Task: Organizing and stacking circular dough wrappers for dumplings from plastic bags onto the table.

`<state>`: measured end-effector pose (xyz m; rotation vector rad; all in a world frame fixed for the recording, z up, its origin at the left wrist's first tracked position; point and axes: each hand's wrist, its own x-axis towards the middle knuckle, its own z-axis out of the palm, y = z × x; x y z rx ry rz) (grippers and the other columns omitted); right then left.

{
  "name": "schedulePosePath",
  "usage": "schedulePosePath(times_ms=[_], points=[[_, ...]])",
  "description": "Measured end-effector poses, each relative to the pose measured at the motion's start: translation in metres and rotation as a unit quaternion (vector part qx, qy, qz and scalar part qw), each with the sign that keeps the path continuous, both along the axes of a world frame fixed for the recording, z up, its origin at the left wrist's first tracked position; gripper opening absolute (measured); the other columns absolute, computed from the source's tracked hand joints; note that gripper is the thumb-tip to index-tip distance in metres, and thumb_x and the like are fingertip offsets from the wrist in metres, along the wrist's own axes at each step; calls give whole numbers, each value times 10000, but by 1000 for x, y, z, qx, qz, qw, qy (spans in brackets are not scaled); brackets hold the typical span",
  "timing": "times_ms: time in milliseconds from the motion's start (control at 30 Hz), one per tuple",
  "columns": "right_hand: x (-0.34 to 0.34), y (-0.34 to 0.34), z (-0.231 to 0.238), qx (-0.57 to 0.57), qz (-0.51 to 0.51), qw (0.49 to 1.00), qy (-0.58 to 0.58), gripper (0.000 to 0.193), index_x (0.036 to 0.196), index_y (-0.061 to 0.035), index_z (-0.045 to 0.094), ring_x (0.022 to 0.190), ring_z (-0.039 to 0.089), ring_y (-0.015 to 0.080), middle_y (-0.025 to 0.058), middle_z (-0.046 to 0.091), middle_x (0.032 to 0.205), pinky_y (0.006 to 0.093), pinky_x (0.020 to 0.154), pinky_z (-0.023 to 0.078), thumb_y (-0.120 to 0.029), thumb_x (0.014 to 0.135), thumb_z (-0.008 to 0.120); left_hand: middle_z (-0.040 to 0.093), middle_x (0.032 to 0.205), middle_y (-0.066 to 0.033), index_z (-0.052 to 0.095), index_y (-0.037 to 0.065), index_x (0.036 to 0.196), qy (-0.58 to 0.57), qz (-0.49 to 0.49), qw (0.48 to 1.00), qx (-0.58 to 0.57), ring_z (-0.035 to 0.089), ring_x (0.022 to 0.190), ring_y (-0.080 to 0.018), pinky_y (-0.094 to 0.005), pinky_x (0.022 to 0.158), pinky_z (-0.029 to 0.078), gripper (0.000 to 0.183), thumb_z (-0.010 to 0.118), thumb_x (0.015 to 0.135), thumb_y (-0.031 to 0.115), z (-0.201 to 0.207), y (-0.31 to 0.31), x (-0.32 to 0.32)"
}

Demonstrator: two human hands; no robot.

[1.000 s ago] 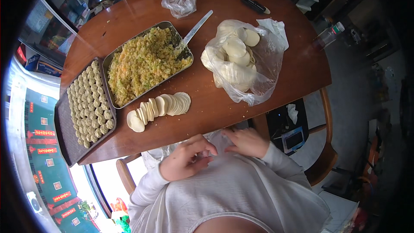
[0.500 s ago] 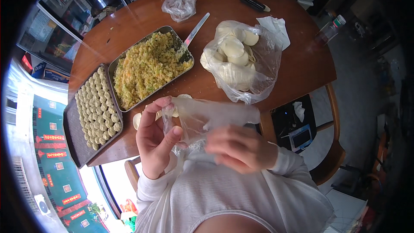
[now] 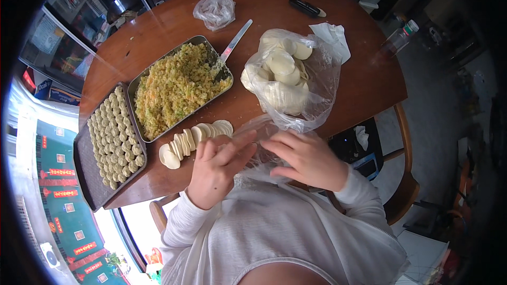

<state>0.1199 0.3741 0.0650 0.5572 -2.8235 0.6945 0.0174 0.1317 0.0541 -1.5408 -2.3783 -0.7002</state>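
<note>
Low in front of my chest, a crumpled clear plastic bag (image 3: pixel 259 171) hangs between my hands. My left hand (image 3: pixel 214 171) has its fingers bent against the film and seems to grip it. Facing it, my right hand (image 3: pixel 311 161) also has its fingertips on the film, with thumb and fingers apart on either side of it. The exact grip points are partly hidden. Beside my left hand lies a fanned row of round dough wrappers (image 3: pixel 195 136). Beyond my right hand sits a larger clear bag (image 3: pixel 322 100) holding stacked pale wrappers (image 3: pixel 282 66).
A metal tray of chopped filling (image 3: pixel 177 84) has a spatula (image 3: pixel 236 41) resting in it. To its left, a dark tray (image 3: pixel 90 179) carries rows of small dumplings (image 3: pixel 117 140). A balled plastic bag (image 3: pixel 215 10), a dark-handled tool (image 3: pixel 306 7) and a white tissue (image 3: pixel 332 41) lie farther back.
The clear bag, stretched out sideways before, is now bunched lower between my hands. My left hand has turned over and moved right, uncovering the wrapper row. My right hand has moved up and slightly right.
</note>
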Motion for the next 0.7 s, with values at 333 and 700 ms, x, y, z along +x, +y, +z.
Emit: schedulePosePath(times_ms=[333, 700], points=[[-65, 81, 39, -242, -160, 949, 124, 180, 1150, 23, 627, 944, 754, 250, 138, 737, 1023, 369, 824, 584, -143, 1079, 635, 721, 1258, -30, 784, 92, 1146, -9, -7, 1000, -29, 607, 1180, -272, -526, 1047, 399, 364, 759, 786, 133, 21, 15, -11], [-124, 93, 18, -151, -248, 954, -70, 456, 1086, 6, 644, 742, 602, 182, 98, 660, 828, 349, 728, 503, -443, 1032, 698, 727, 1290, 10, 777, 144, 1192, -53, -21, 994, -92, 592, 1304, -230, -620, 1134, 273, 396, 854, 808, 205, -6, 26, 5]])
